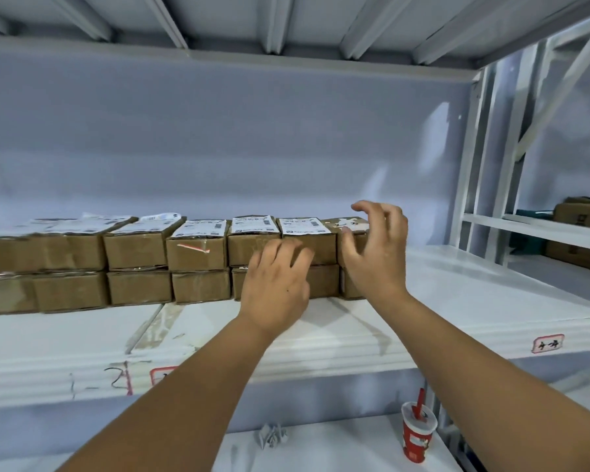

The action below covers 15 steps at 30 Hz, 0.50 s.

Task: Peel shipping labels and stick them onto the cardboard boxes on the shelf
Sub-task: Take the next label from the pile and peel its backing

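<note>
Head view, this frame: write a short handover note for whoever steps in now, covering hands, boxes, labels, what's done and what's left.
Left hand: open, holding nothing, in front of the stacked brown cardboard boxes on the white metal shelf.
Right hand: open, fingers spread at the rightmost top box, no label in it.
Done: white printed shipping labels lie on the top-row boxes to its left.
Left: the rightmost top box shows only a partial white patch, so it probably needs a label next. No loose label sheet is in view. Bottom-row tops are hidden.
</note>
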{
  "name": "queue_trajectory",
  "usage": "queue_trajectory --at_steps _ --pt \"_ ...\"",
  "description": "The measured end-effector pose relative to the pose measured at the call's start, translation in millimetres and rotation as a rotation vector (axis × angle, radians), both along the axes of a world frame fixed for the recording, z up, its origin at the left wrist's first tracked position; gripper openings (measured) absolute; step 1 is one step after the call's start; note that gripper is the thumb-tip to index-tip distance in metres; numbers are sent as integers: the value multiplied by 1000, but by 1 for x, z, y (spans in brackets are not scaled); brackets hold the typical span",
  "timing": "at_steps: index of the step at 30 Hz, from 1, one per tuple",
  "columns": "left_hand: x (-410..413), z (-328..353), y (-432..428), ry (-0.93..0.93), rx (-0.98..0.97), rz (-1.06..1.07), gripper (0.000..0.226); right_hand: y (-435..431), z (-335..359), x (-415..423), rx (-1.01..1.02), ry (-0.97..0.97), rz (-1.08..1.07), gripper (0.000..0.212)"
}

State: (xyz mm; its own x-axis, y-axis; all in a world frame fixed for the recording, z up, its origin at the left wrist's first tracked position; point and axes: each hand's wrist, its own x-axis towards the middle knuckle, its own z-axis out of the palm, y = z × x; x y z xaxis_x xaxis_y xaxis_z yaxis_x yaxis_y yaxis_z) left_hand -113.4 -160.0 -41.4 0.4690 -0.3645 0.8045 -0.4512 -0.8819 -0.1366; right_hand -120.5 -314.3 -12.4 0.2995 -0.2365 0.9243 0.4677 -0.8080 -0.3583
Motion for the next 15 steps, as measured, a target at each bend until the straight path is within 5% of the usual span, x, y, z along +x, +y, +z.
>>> queue_trajectory --at_steps 8,15 --pt "-33 22 72 -43 -2 128 37 104 3 -18 -365 305 260 31" --pt "-63 30 181 280 34 504 32 210 9 -30 -552 552 290 34"
